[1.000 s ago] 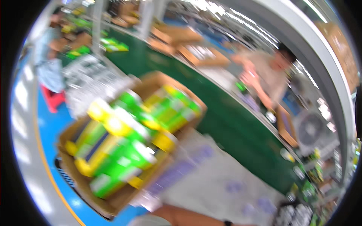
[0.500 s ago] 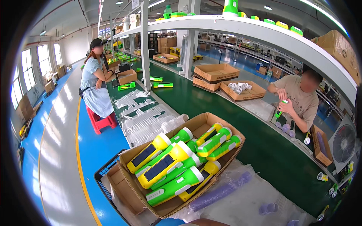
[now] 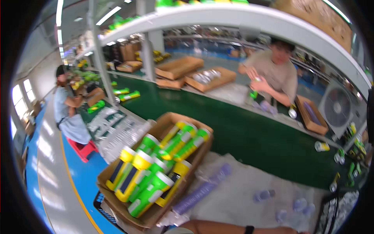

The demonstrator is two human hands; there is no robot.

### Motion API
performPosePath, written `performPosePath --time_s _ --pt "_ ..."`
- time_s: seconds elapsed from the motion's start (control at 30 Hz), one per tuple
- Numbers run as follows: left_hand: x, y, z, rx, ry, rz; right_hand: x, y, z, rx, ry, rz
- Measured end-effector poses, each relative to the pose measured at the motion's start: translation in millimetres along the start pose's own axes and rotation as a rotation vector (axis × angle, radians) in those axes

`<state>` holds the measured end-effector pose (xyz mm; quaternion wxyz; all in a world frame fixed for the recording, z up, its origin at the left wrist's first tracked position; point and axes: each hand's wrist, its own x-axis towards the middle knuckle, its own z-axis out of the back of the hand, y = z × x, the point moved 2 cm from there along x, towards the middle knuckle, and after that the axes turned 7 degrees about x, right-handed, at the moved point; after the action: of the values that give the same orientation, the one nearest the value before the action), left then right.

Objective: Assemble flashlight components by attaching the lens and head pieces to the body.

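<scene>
My left arm crosses the lower edge toward the right, with a black band at the wrist. Only the upper edge of my left hand [image 3: 277, 230] shows; its fingers are cut off. My right hand is out of view. Just beyond the arm lies a pale, plastic-covered worktop [image 3: 233, 195] with a long purple translucent roll [image 3: 203, 191] and several small purple translucent cups [image 3: 264, 195]. To the left, a cardboard box [image 3: 199, 160] holds several green and yellow flashlights [image 3: 151, 195], some with dark solar panels. Neither visible part of my arm touches the box.
A black crate [image 3: 326, 212] of clear parts stands at the lower right. Beyond the worktop runs a green conveyor belt [image 3: 249, 142]. A person [image 3: 272, 70] works across it, beside open cartons [image 3: 210, 80]; another sits at far left [image 3: 66, 105]. An overhead shelf [image 3: 218, 13] spans the top.
The view has swung right, so the flashlight box sits farther left and the crate shows. More of my left arm has come in along the lower edge.
</scene>
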<state>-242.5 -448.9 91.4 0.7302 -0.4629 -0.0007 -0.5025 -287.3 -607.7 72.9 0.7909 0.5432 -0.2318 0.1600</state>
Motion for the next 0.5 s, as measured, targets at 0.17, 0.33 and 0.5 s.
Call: performPosePath --time_s 0.17,0.33,0.5 --pt "-9.6 25.5 26.5 -0.125 0.114 -0.039 11.2 -3.4 -2.0 0.129 0.169 -0.26" --pt "-10.7 16.0 28.1 -0.121 0.104 -0.021 -1.5 -38.0 28.7 0.674 0.197 -0.645" --pt "-7.4 0.2 -13.3 -0.128 0.073 -0.119 -0.6 -3.0 22.0 -0.001 0.347 0.186"
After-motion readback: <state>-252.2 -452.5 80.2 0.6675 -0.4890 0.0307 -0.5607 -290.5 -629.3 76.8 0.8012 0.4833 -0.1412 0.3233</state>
